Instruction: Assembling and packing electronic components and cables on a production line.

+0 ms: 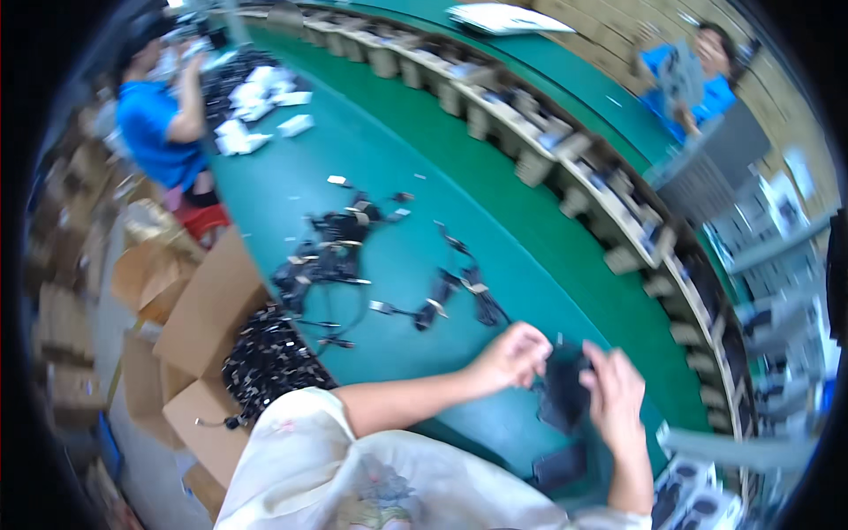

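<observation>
A dark, flat, roughly rectangular thing (pixel 563 389), blurred by motion, is held up over the near end of the green table. My right hand (pixel 613 386) grips its right edge between thumb and fingers. At its upper left corner my left hand (pixel 515 356) is closed in a pinch; what it pinches, if anything, is too small to make out. Below lies another dark flat piece (pixel 559 466) on the table. Just beyond my left hand are two bundled black cables (pixel 455 296) with light ties. Farther left sits a larger heap of black cables (pixel 331 243).
An open cardboard box (pixel 208 305) full of black cable ends (pixel 269 362) stands left of the table (pixel 397 353). A conveyor with grey holders (pixel 530 165) curves along the right. White packets (pixel 256 97) lie at the far left. Two people in blue work beyond, one at each side.
</observation>
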The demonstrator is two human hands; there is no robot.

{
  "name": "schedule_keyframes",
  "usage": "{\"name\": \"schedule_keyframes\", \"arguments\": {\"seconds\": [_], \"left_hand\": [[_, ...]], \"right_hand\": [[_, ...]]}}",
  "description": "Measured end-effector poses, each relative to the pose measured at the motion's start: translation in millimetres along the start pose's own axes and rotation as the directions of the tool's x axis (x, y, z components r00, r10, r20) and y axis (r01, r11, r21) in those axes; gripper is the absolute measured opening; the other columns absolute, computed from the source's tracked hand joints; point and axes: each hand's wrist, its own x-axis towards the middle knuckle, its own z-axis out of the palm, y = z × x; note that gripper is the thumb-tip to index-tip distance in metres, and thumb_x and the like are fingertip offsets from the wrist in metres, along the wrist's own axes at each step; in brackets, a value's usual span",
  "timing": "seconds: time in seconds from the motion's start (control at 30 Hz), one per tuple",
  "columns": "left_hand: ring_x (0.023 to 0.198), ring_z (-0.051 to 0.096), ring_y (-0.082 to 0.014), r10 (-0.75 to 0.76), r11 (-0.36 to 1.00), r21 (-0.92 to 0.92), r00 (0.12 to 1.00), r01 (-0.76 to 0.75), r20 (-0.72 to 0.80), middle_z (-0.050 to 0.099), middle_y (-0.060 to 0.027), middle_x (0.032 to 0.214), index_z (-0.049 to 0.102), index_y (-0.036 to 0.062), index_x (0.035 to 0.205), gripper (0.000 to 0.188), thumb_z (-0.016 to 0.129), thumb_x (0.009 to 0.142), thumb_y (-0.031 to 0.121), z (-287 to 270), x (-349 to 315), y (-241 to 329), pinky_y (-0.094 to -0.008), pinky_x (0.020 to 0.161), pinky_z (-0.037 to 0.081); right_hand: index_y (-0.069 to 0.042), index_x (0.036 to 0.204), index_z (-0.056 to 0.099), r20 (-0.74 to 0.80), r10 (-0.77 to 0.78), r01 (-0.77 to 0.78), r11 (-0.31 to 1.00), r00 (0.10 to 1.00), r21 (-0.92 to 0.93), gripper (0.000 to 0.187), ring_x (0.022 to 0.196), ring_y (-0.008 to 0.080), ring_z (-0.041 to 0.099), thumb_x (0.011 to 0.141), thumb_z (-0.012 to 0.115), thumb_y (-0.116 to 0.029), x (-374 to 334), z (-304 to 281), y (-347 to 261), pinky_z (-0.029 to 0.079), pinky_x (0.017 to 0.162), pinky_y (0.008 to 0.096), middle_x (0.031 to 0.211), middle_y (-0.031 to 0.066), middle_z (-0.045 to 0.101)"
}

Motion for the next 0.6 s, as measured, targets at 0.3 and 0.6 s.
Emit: {"name": "schedule_keyframes", "arguments": {"seconds": [0.3,0.6], "left_hand": [[0.056,0.051,-0.0077,0.017,0.994,0.106,0.997,-0.026,0.082,0.054,-0.0042,0.078,0.042,0.0058,0.109,0.022,0.046,0.094,0.021,-1.7,-1.5,3.5,-0.0195,0.048,0.038],[0.056,0.05,-0.0069,0.015,0.995,0.094,0.998,-0.021,0.061,0.053,-0.004,0.078,0.042,0.0046,0.109,0.021,0.045,0.094,0.02,0.4,-3.0,-0.9,-0.019,0.049,0.038]], "right_hand": [[-0.009,0.104,0.058,-0.489,0.198,-0.408,0.834,0.849,-0.372,0.021,0.079,0.0319,0.059,0.085,0.053,-0.016,58.0,-61.1,117.1,0.047,0.063,0.0397,0.088,0.0132,0.058],[-0.009,0.083,0.067,-0.18,0.544,-0.464,0.446,0.819,-0.765,0.017,0.074,0.0296,0.064,0.08,0.056,-0.02,112.5,-51.8,212.5,0.05,0.059,0.0405,0.081,0.012,0.065]]}}
